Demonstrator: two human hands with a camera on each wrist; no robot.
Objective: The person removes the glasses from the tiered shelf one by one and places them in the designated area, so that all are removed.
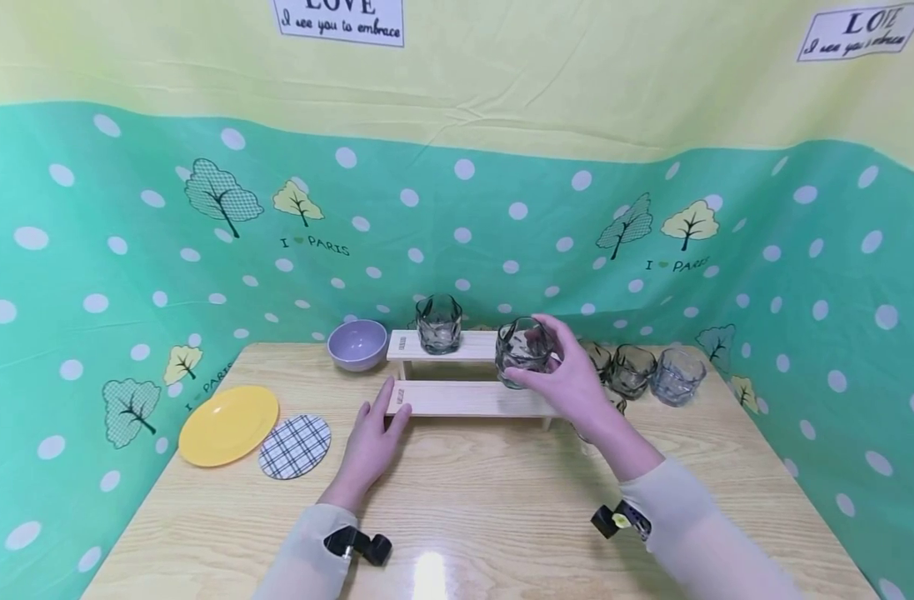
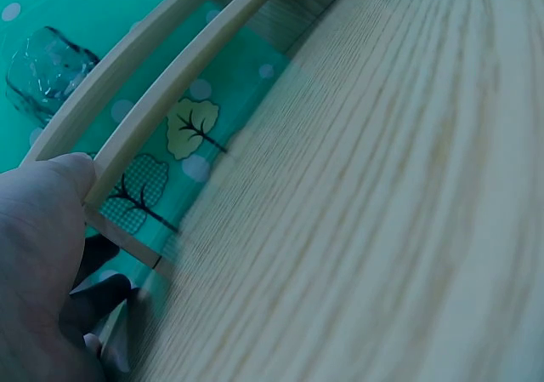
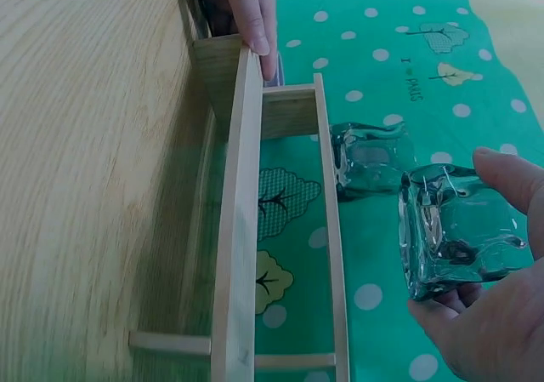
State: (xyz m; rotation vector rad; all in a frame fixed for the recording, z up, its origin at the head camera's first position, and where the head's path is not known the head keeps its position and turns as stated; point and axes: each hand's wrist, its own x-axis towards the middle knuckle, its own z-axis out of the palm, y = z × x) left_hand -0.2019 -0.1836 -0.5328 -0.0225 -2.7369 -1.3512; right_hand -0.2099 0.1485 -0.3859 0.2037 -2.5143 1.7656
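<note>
A pale two-tier wooden rack [image 1: 471, 398] stands on the table. My left hand [image 1: 370, 442] holds its left end, thumb at the lower tier's front corner and fingers round the side. In the left wrist view that thumb lies against the board's end. My right hand [image 1: 569, 379] grips a dark clear glass [image 1: 522, 346] between thumb and fingers, above the lower tier and in front of the upper one. The right wrist view shows this glass [image 3: 459, 229] apart from the rack. Another faceted glass [image 1: 438, 325] sits upright on the upper tier's left part.
Several more glasses [image 1: 631, 372] stand right of the rack, partly hidden by my right hand and forearm. Left of it are a purple bowl [image 1: 357, 345], a yellow plate [image 1: 227, 425] and a checked round mat [image 1: 295, 447]. A dotted green cloth [image 1: 442, 225] hangs behind the table.
</note>
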